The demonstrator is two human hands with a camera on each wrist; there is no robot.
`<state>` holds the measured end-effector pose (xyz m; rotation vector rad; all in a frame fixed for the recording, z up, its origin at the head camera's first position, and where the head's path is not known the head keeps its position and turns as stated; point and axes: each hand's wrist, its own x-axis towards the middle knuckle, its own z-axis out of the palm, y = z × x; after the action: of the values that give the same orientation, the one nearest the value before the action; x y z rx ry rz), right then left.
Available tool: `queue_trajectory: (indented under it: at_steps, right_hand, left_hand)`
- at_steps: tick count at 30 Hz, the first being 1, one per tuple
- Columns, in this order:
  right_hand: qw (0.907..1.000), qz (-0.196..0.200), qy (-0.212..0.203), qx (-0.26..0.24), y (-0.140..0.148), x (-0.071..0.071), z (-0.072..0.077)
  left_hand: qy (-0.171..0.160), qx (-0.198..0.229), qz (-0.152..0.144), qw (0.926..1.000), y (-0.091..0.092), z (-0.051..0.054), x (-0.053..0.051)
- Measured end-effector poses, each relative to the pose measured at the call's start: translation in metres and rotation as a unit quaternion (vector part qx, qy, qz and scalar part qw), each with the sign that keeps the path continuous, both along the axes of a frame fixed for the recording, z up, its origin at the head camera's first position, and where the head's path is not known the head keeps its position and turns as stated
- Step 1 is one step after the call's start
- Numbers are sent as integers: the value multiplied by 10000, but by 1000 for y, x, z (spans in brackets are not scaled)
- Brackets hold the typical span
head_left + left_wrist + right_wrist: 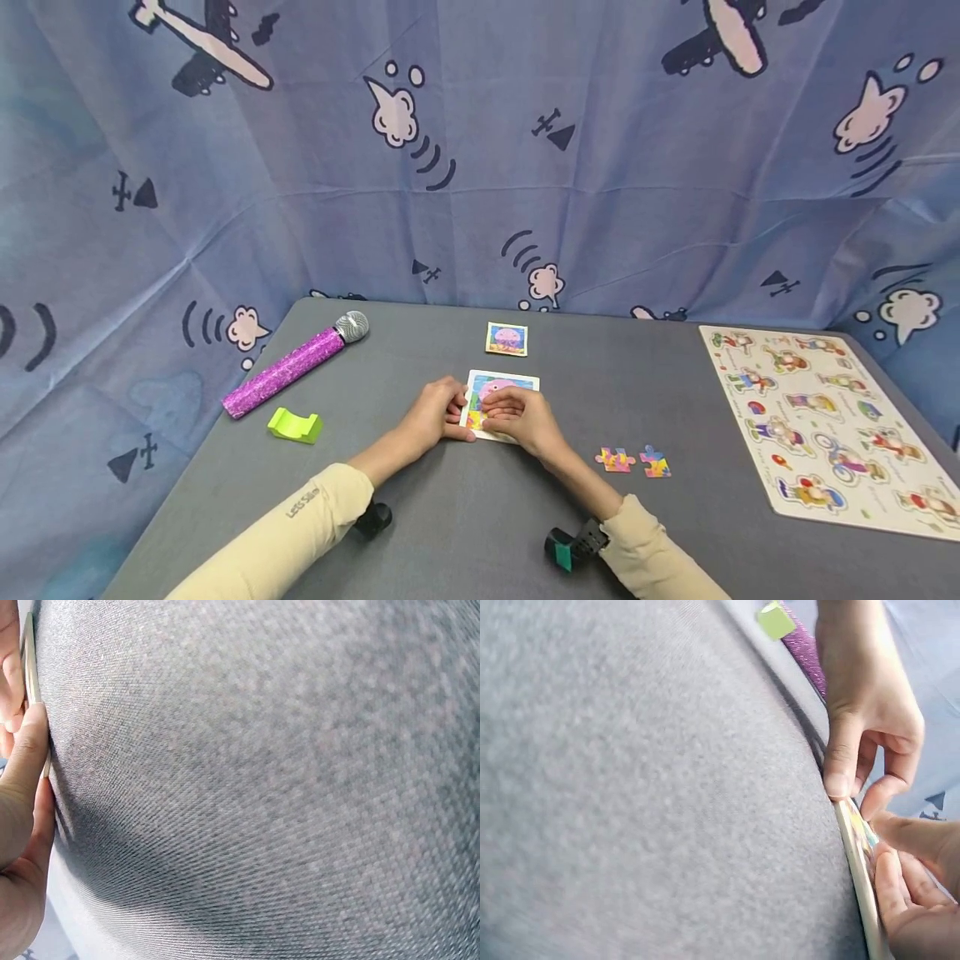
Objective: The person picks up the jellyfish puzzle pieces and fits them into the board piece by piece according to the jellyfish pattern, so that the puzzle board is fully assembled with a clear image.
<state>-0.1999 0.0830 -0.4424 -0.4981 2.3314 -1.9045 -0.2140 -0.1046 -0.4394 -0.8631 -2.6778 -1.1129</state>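
Note:
A small white-rimmed jigsaw board [531, 382], with a pink sea creature on a blue ground, lies on the grey table. My left hand [431, 414] holds its left edge, the thumb [841, 782] at the near corner. Over the picture, my right hand [527, 419] pinches a small puzzle piece [872, 837] between thumb and fingers, mostly hidden by them. Two loose jigsaw pieces, a pink-and-yellow one [617, 460] and a blue-and-yellow one [656, 463], lie to the right. In the left wrist view only the board's thin edge [31, 667] shows.
Behind the board lies a small picture card [507, 339] with a similar pink creature. A purple glitter microphone [285, 372] and a lime-green stand [295, 426] lie at left. A large board with printed figures [813, 429] covers the right side. A patterned curtain [465, 217] hangs behind.

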Motion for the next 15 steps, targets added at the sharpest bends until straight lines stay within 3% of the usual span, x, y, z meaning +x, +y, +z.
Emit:
queue_trajectory:
  at_steps: [6,15]
  right_hand:
    - [9958,-237,-546,-700,10,6,5]
    - [9968,-274,-227,-713,40,11,9]
  left_hand:
    - [85,7,-22,10000,0,-1,1]
    - [31,25,-49,10000,-1,-1,0]
